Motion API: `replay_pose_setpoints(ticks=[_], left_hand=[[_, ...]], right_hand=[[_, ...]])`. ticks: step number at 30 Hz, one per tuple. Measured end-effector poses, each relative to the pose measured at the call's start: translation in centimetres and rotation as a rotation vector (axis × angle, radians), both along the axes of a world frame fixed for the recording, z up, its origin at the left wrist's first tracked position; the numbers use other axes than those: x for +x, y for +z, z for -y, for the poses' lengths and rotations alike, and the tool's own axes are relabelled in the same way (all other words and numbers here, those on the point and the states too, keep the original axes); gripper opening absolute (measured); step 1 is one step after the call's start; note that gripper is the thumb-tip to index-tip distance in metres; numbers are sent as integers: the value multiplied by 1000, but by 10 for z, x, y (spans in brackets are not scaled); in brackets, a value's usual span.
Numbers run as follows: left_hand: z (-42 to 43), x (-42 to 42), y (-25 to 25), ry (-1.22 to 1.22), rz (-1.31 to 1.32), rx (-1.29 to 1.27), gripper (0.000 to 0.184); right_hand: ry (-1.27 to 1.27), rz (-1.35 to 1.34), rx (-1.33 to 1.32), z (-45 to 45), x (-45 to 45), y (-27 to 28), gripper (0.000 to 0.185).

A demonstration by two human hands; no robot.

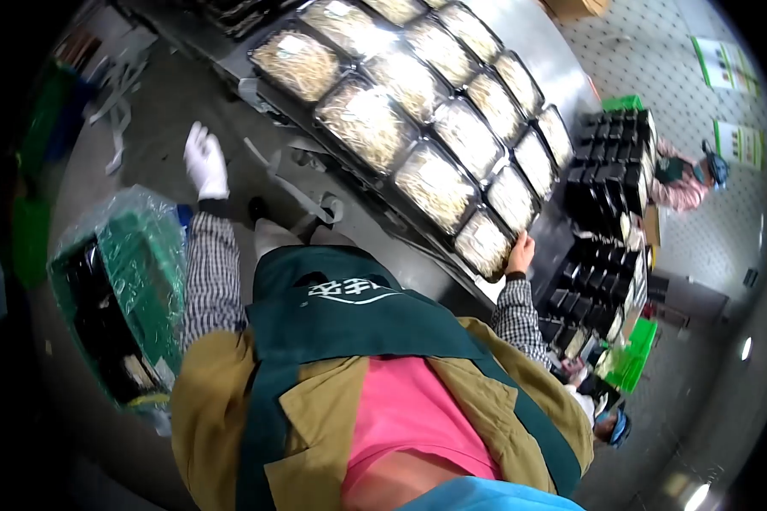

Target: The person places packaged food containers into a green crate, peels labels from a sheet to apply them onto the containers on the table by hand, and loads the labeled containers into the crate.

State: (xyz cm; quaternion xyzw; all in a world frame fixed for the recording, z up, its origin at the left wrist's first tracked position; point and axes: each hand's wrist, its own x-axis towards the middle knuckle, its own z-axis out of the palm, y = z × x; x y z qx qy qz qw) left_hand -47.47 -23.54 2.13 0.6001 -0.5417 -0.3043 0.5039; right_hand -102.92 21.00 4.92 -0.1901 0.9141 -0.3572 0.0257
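Note:
My left hand (205,162), in a white glove, is held out over the floor with its fingers stretched and nothing in it. Bare fingers of my right hand (521,254) grip the edge of a film-wrapped black tray (484,244) of pale, thin-stemmed food, perhaps mushrooms, at the near corner of the metal table (558,223). Similar trays lie in rows beside it, among them one (435,188) just up and to the left. The glossy film reflects the light.
A green crate (132,247) lined with clear plastic, holding black trays, stands at left. Stacks of black trays (605,162) fill the table's right side, near a bright green crate (637,353). Two other people (682,183) (607,413) are at right. Grey straps (302,192) hang below the table.

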Motion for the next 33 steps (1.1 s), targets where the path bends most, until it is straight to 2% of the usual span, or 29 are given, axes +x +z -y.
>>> replay_pose_setpoints(ticks=[1,3,4,5,6,7,8,9,10,12,13,14,16,19,21,22,23,25,27,28,30,32,33], left_hand=[[-26,16,-10,0,-62,66,40],[-70,54,-36,27,-67,254,39],[-95,62,-34,102,-239,270,37],[-116,79,-43,106,-287,280,37],[-133,99,-56,124,-328,278,36],[-148,116,-71,133,-516,283,35],[-162,133,-71,157,-697,266,33],[-173,131,-56,165,-632,224,30],[-177,135,-43,110,-1159,121,28],[-189,148,-17,117,-1305,135,28],[-196,156,-21,147,-1232,129,25],[-210,160,-1,156,-724,141,23],[-251,198,0,-2,-548,148,25],[-308,247,35,24,-336,314,21],[-355,287,42,86,-396,253,22],[-376,307,37,147,-434,212,22],[-396,327,36,228,-514,153,23],[-442,365,39,420,-577,124,24],[-479,401,49,666,-524,171,28],[-494,413,50,805,-492,186,32],[-516,435,49,995,-359,80,38],[-522,447,80,1144,-129,81,49],[-520,452,89,1207,-47,75,51]], right_hand=[[-42,93,-11,-1,-3,5,37],[-20,31,14,4,-3,31,33],[8,-8,42,8,-5,57,31],[57,-192,176,19,-2,91,27],[118,-333,135,32,6,122,23],[317,-454,180,43,20,162,18],[421,-555,365,48,18,178,16],[529,-670,527,52,16,195,15],[591,-614,421,73,41,234,18],[719,-723,440,111,66,261,17],[763,-676,408,134,95,273,17],[800,-627,391,159,129,285,17],[1032,-688,344,202,221,293,17],[1457,-612,303,269,368,280,15],[1767,-647,268,304,477,259,13],[1987,-613,96,310,544,252,17],[2090,-655,165,315,602,246,22],[2481,-661,-120,318,720,218,26],[2818,-734,-145,303,833,197,24],[3010,-655,-259,290,885,190,22],[3282,-770,-424,261,967,185,20],[3467,-673,-993,244,1024,172,19],[3509,-752,-1148,245,1049,158,18]])
